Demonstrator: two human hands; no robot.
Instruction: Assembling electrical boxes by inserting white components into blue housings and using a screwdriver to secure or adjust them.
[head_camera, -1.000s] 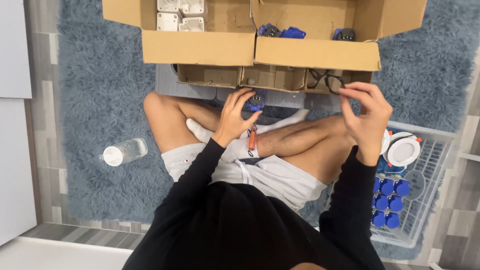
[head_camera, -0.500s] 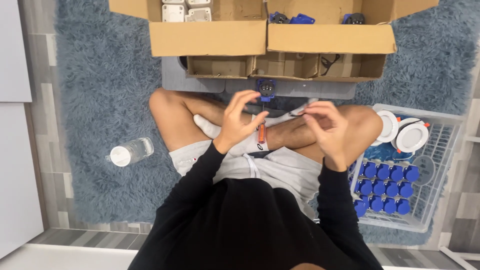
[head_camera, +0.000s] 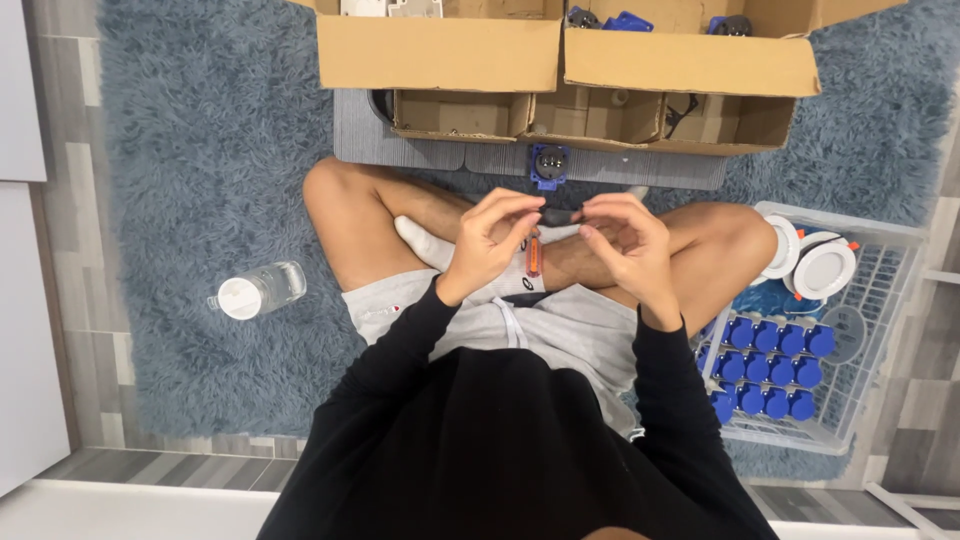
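Only partly visible, a small dark part is pinched between left hand and right hand, near the far cardboard box.

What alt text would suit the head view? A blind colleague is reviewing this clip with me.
Seen from above, a person sitting cross-legged on a blue shaggy rug holds a small dark part between left hand and right hand. Cardboard boxes lie ahead; a white basket of blue pieces sits at their right.

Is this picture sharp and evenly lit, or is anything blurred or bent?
Head view: even, soft light with no glare; the hands, left and right, look sharp; faint shadows under the boxes; the floorboards lean at the edges, a wide-lens bend.
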